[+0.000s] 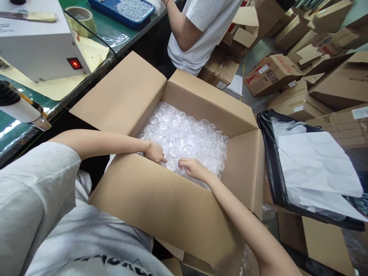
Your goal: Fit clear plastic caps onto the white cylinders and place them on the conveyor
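An open cardboard box stands in front of me, its flaps folded outward. Inside lies clear plastic wrapping with large round bubbles, looking like bubble wrap. My left hand reaches over the near left rim, fingers curled and the index finger pointing down at the plastic. Close by on the right, my right hand has its fingers bent together against the near part of the wrapping. Whatever either hand may be gripping is hidden or too small to make out.
On the green workbench are a white machine with a lit red switch, a tape roll and a blue tray of small pieces. A co-worker stands beyond the box. A black-lined container and several cartons are at right.
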`<state>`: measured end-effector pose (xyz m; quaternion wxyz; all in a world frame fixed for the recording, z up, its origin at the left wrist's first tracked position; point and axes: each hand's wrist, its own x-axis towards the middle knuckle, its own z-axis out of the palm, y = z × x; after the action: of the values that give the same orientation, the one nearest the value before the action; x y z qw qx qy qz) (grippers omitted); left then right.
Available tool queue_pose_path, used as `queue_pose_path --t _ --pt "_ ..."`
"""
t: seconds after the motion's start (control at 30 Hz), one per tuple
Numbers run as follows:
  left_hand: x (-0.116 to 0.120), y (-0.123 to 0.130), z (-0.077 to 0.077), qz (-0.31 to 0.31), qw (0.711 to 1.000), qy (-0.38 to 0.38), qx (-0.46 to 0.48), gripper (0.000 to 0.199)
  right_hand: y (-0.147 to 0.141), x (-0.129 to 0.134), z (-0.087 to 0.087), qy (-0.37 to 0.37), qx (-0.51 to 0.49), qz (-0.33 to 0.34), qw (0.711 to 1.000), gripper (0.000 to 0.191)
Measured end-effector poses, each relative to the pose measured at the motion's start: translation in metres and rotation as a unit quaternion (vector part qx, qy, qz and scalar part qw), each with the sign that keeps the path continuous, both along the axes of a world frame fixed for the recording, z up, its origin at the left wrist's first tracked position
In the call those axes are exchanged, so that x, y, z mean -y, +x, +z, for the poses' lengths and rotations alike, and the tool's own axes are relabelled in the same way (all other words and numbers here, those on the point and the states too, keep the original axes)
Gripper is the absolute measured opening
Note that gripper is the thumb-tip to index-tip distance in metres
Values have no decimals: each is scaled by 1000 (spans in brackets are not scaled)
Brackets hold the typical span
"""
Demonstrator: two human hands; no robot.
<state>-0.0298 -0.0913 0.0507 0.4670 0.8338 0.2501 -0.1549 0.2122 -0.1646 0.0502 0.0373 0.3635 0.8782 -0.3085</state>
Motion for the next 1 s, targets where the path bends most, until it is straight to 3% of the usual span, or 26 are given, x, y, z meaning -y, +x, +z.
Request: queue_pose_path --t 0.2,0.33,0.47,0.6,0.73,0.87,1.0 --pt "12 4 -6 0 1000 10 1 23 -24 -9 -10 -40 58 129 989 42" --pt "20 9 -11 9 1000 24 7 13 -38 -8 -27 -42 65 124 989 22" --pt "19 14 -5 33 997 50 40 15 -33 -8 -35 -24 23 45 998 18" --pt "2 14 8 84 989 73 95 12 -11 -24 -26 30 -72 -100 992 16" --pt "-14 11 18 184 967 93 149 16 10 -40 -13 107 -168 -260 945 20" --pt "-19 12 21 281 938 64 191 12 22 -47 -5 140 -228 -352 897 28" --pt "-19 13 22 339 915 -4 220 4 32 -52 5 188 -257 -435 842 36"
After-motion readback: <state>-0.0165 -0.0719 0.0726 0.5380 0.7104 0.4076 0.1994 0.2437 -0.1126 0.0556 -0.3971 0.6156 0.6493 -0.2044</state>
